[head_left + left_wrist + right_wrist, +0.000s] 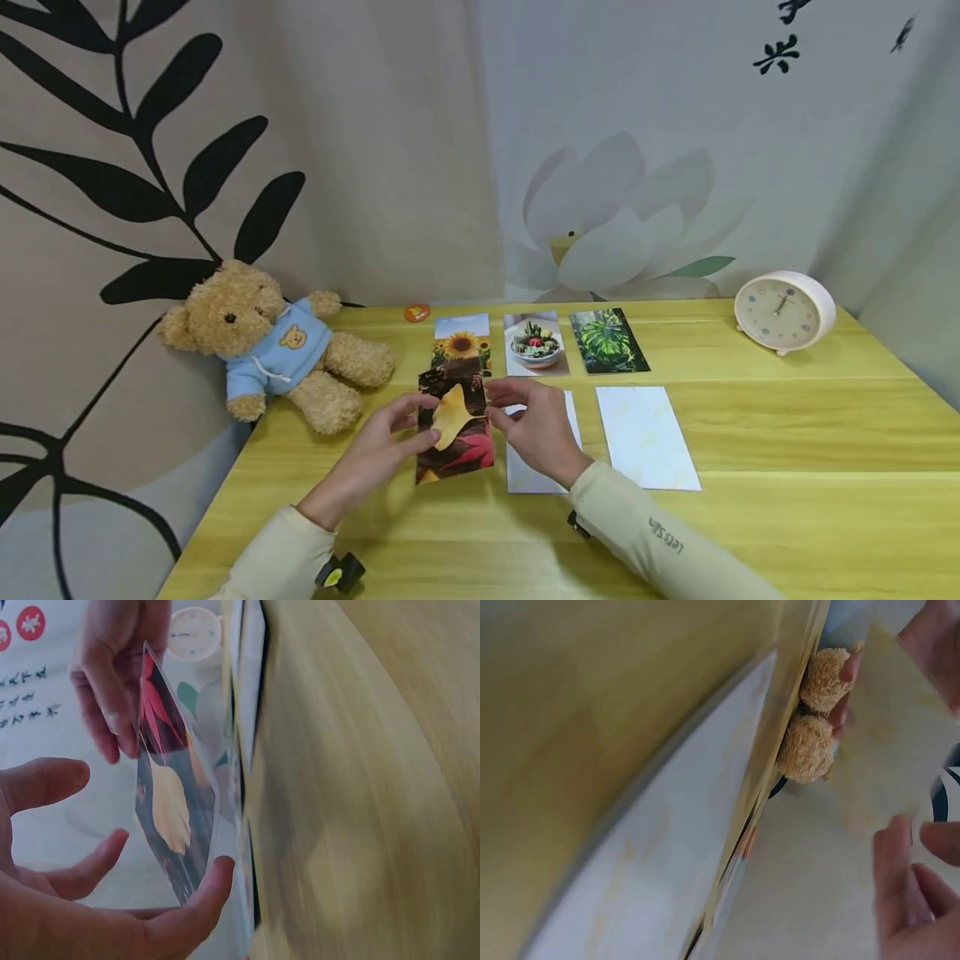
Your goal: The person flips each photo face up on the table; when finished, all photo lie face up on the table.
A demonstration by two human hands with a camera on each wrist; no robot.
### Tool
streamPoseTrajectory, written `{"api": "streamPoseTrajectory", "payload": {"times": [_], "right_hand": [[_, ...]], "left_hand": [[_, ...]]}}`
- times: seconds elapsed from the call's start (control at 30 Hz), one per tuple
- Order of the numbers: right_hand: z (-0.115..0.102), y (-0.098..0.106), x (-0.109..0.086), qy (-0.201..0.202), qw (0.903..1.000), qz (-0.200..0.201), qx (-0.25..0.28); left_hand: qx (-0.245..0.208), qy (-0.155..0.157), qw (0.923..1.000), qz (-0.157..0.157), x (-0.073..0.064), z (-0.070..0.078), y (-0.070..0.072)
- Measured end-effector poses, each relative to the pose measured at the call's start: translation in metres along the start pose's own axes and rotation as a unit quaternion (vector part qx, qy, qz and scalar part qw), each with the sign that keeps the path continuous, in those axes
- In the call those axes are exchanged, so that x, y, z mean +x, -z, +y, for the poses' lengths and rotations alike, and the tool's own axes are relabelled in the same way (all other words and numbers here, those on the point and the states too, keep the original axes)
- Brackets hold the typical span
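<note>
My left hand [382, 446] pinches a picture card [474, 448] by its left side, holding it tilted up off the table. The card shows a yellow leaf and red leaves on a dark ground; its pale back [889, 742] appears in the right wrist view. At the opposite edge are the fingertips of my right hand [536, 425], fairly straight, with thumb and forefinger apart. Behind the held card lies a sunflower card [461, 343], partly covered. Under and beside my right hand is a white face-down card [532, 471].
Farther back lie a cactus-bowl card [537, 343] and a green-leaf card [609, 340]. Another white card [648, 437] lies to the right. A teddy bear [281, 342] leans at the left, a round orange sticker [417, 312] is near the back edge, and a clock [783, 310] stands right.
</note>
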State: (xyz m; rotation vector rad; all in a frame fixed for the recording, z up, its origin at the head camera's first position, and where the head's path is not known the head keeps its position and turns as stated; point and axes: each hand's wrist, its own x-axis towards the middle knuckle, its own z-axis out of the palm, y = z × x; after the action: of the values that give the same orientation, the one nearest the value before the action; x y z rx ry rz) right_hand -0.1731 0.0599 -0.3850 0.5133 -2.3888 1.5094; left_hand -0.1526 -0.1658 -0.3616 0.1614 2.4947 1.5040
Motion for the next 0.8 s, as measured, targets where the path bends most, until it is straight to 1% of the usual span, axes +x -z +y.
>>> {"api": "streamPoseTrajectory", "payload": {"times": [0.07,0.13,0.2,0.3,0.43,0.57,0.7,0.8], "right_hand": [[-0.001,0.000,-0.002,-0.003,0.9998,-0.013,-0.013],[-0.002,0.000,-0.005,-0.010,0.9990,-0.035,-0.025],[-0.003,0.000,-0.008,-0.027,0.9970,-0.066,-0.031],[-0.002,0.000,-0.012,-0.061,0.9914,-0.112,-0.031],[0.002,-0.001,-0.013,-0.116,0.9808,-0.157,-0.002],[0.004,-0.003,-0.014,-0.161,0.9677,-0.187,0.051],[0.005,-0.003,-0.015,-0.184,0.9579,-0.202,0.089],[0.005,-0.004,-0.014,-0.191,0.9535,-0.211,0.098]], "left_hand": [[0.005,0.003,1.0000,-0.006,0.002,-0.003,0.001],[0.010,0.005,0.9999,-0.012,0.005,-0.006,0.002],[0.012,0.009,0.9998,-0.016,0.007,-0.009,0.003],[0.019,0.010,0.9995,-0.025,0.009,-0.014,0.004],[0.031,0.014,0.9988,-0.034,0.012,-0.018,0.006],[0.043,0.024,0.9981,-0.036,0.015,-0.020,0.007],[0.049,0.034,0.9974,-0.040,0.021,-0.022,0.008],[0.059,0.032,0.9967,-0.045,0.026,-0.022,0.010]]}}
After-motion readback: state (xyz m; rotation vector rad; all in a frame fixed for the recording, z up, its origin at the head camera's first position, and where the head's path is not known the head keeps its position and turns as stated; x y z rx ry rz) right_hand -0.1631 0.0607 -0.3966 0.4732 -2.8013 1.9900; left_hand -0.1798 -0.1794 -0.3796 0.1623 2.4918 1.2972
